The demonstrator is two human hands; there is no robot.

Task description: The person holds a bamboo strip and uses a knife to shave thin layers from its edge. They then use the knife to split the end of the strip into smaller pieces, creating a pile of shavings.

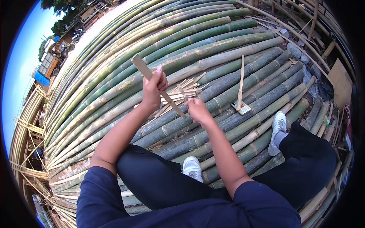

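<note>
My left hand [154,90] is closed around a long flat bamboo strip [142,67], which slants from upper left down toward my right hand. My right hand [198,110] pinches a short, narrow piece of wood [181,90] that sticks up past the fingertips; whether it is a sliver or a tool's handle cannot be made out. The strip's lower end comes close to the right-hand fingers. Just behind both hands, a loose heap of thin split bamboo sticks [190,84] rests on the poles.
Long bamboo poles [213,53] lie side by side beneath me. To the right, another bamboo strip [241,78] rests against a small flat rectangular object [242,108]. My white shoes [192,169] stand on the poles. A parked vehicle [48,64] is at far left.
</note>
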